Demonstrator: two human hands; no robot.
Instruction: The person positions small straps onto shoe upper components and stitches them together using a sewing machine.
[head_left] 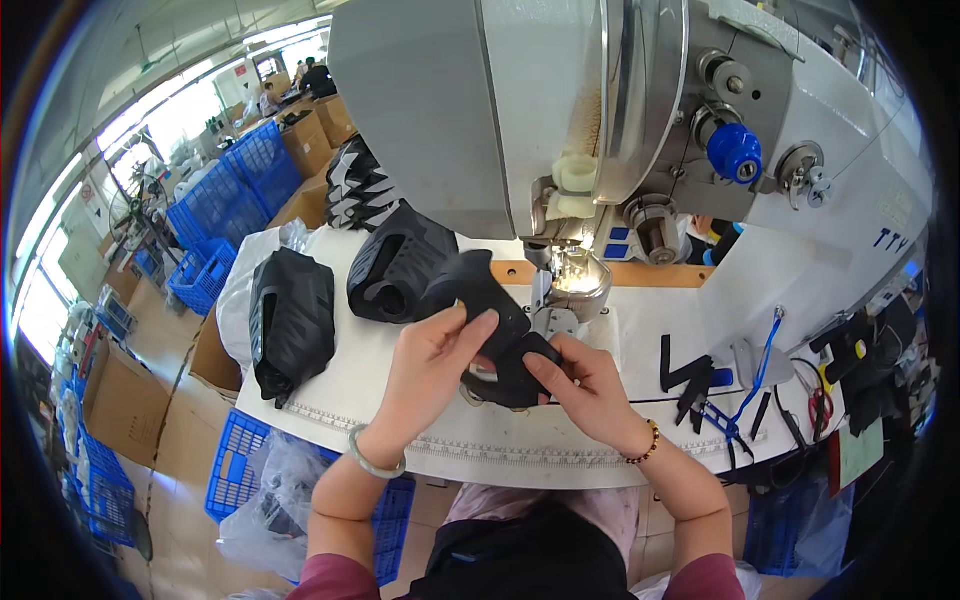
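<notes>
While L grip (pixel 428 362) & R grip (pixel 594 390) pinch blk pc (pixel 482 292), part hidden — sleeves (pixel 335 578) cropped

Your left hand (pixel 428 360): some fingers hidden behind the black piece (pixel 488 305). Your right hand (pixel 592 385): several fingers out of sight, partly under that piece. Sewing machine (pixel 415 90): top cut off by upper edge; needle indistinguishable near the lamp glare (pixel 577 268). Your sleeves (pixel 335 580): cropped by lower edge. Plastic bag (pixel 265 530): contents unclear. Background person (pixel 318 82): too small to read actions.
</notes>
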